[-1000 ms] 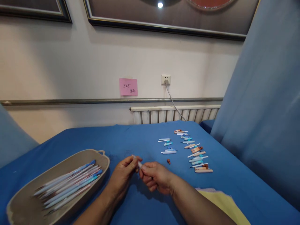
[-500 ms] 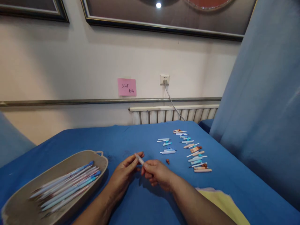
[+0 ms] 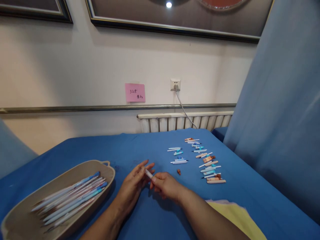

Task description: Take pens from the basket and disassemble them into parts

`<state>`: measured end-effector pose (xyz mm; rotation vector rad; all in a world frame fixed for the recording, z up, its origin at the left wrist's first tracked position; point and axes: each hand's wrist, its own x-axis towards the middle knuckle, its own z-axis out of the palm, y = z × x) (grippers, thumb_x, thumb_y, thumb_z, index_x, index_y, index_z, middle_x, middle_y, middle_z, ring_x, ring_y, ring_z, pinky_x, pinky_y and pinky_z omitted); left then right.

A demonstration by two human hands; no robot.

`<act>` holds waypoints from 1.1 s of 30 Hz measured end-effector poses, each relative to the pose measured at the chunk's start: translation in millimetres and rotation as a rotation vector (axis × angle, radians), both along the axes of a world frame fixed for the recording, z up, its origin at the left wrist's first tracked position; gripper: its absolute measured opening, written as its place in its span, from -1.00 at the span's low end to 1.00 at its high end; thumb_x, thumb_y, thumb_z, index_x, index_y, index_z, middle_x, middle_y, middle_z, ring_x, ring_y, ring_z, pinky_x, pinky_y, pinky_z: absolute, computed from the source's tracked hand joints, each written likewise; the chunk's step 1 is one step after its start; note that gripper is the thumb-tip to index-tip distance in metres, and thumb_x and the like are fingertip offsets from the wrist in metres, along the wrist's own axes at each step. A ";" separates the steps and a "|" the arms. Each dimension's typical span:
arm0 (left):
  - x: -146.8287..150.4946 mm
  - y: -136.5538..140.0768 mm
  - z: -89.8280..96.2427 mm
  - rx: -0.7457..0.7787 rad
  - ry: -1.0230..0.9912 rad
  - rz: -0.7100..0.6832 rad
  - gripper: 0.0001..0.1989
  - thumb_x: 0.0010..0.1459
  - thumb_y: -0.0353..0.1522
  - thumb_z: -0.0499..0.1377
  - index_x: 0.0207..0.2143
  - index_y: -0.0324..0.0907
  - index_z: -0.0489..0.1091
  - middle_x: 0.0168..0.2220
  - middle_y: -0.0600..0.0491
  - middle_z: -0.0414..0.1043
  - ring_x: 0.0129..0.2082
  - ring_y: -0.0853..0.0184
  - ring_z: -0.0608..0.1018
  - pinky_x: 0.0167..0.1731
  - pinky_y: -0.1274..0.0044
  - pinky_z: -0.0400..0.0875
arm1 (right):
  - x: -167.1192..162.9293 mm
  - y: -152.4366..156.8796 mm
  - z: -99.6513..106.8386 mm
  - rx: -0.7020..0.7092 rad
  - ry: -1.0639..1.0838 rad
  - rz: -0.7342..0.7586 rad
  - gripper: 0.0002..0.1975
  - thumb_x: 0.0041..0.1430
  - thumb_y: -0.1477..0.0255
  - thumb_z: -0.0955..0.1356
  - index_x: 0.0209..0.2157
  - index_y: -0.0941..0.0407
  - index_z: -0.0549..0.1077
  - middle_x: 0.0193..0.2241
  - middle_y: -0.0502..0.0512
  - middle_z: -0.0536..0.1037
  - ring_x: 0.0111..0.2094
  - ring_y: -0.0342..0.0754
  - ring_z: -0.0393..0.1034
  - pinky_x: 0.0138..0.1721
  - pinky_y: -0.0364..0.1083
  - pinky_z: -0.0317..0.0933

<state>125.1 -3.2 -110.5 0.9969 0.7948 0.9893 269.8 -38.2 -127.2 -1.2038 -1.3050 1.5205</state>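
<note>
Over the blue cloth, a short pale pen part [image 3: 149, 173] is between my two hands. My right hand [image 3: 166, 187] is closed, thumb and finger pinching its near end. My left hand [image 3: 135, 180] holds the far end at the thumb, with its other fingers stretched out loosely behind. Its inner side is partly hidden. To the right of my hands lies a small brown pen piece [image 3: 178, 172]. Beyond it are taken-apart pale blue pen parts [image 3: 180, 162] with thin white refills.
At left stands a beige tray [image 3: 110, 171] of whole pens [image 3: 75, 196]. Several groups of pen parts [image 3: 216, 181] form a column at right. A yellow cloth [image 3: 232, 216] lies by my right forearm. Behind the table are a radiator [image 3: 185, 116] and a plugged-in cord [image 3: 183, 108].
My left fingers have loosened and spread somewhat around the far end of the pen part. Both hands have shifted slightly; the tray and laid-out parts are unmoved.
</note>
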 end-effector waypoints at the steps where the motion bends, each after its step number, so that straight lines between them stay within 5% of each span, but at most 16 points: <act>1: -0.4 -0.6 1.3 -0.010 -0.002 -0.032 -0.61 -0.05 -0.27 0.30 -0.13 -0.16 0.40 -0.15 -0.05 0.48 -0.16 0.27 0.50 -0.18 0.48 0.38 | 0.2 -0.6 0.8 -0.010 -0.003 0.000 -0.66 0.21 0.22 0.21 -0.50 0.16 0.33 -0.68 -0.12 0.18 -0.73 -0.28 -0.02 -0.71 -0.25 -0.12; 8: 1.9 4.9 -11.2 0.068 0.114 0.042 -0.68 -0.14 -0.21 0.34 -0.56 -0.24 0.32 -0.61 0.14 0.36 -0.62 0.45 0.41 -0.53 0.59 0.31 | -1.6 -0.3 -4.8 0.056 -0.034 0.024 -0.71 0.20 0.30 0.23 -0.51 0.17 0.34 -0.68 -0.11 0.20 -0.72 -0.28 -0.01 -0.67 -0.24 -0.11; 15: -3.5 1.5 0.1 0.027 0.051 -0.037 -0.59 -0.06 -0.24 0.30 -0.13 -0.17 0.40 -0.12 -0.07 0.46 -0.29 0.29 0.51 -0.31 0.48 0.38 | 0.6 4.2 -11.4 0.055 -0.035 -0.023 -0.70 0.23 0.31 0.20 -0.49 0.18 0.35 -0.68 -0.12 0.20 -0.74 -0.29 -0.02 -0.68 -0.24 -0.12; 19: -4.1 6.4 -6.8 0.047 0.113 0.004 -0.69 -0.14 -0.30 0.35 -0.30 -0.19 0.43 -0.39 0.05 0.50 -0.51 0.45 0.46 -0.48 0.62 0.30 | 0.6 2.3 -5.8 0.016 -0.035 -0.031 -0.73 0.24 0.36 0.19 -0.49 0.17 0.34 -0.69 -0.13 0.18 -0.74 -0.28 -0.04 -0.70 -0.24 -0.14; 22: -1.8 8.8 -12.4 0.090 0.183 0.066 -0.72 -0.11 -0.22 0.32 -0.48 -0.21 0.36 -0.68 0.20 0.29 -0.70 0.54 0.28 -0.66 0.69 0.12 | -1.1 0.7 -4.6 0.014 -0.035 -0.009 -0.74 0.23 0.39 0.20 -0.50 0.17 0.34 -0.69 -0.13 0.17 -0.73 -0.28 -0.03 -0.68 -0.24 -0.13; 24: -1.2 7.8 -10.8 0.098 0.209 0.061 -0.69 -0.04 -0.14 0.26 -0.43 -0.21 0.37 -0.67 0.20 0.28 -0.72 0.54 0.24 -0.71 0.69 0.07 | -1.6 0.6 -5.8 0.024 -0.035 -0.003 -0.73 0.23 0.39 0.20 -0.51 0.17 0.34 -0.69 -0.13 0.17 -0.73 -0.28 -0.03 -0.67 -0.23 -0.12; 29: -3.8 4.1 0.0 0.114 0.148 -0.039 -0.56 -0.02 -0.20 0.26 -0.09 -0.18 0.35 -0.26 0.00 0.45 -0.54 0.49 0.40 -0.67 0.69 0.17 | 0.3 2.9 -8.0 0.050 -0.043 -0.046 -0.73 0.23 0.36 0.21 -0.50 0.17 0.35 -0.68 -0.11 0.21 -0.72 -0.28 -0.02 -0.66 -0.23 -0.12; 33: -3.2 6.2 -4.3 0.117 0.196 0.001 -0.66 -0.08 -0.22 0.31 -0.28 -0.21 0.37 -0.51 0.11 0.42 -0.70 0.57 0.24 -0.76 0.72 0.01 | 1.2 2.6 -5.7 0.036 -0.053 -0.032 -0.74 0.22 0.39 0.20 -0.50 0.17 0.35 -0.68 -0.11 0.21 -0.72 -0.27 0.00 -0.66 -0.22 -0.11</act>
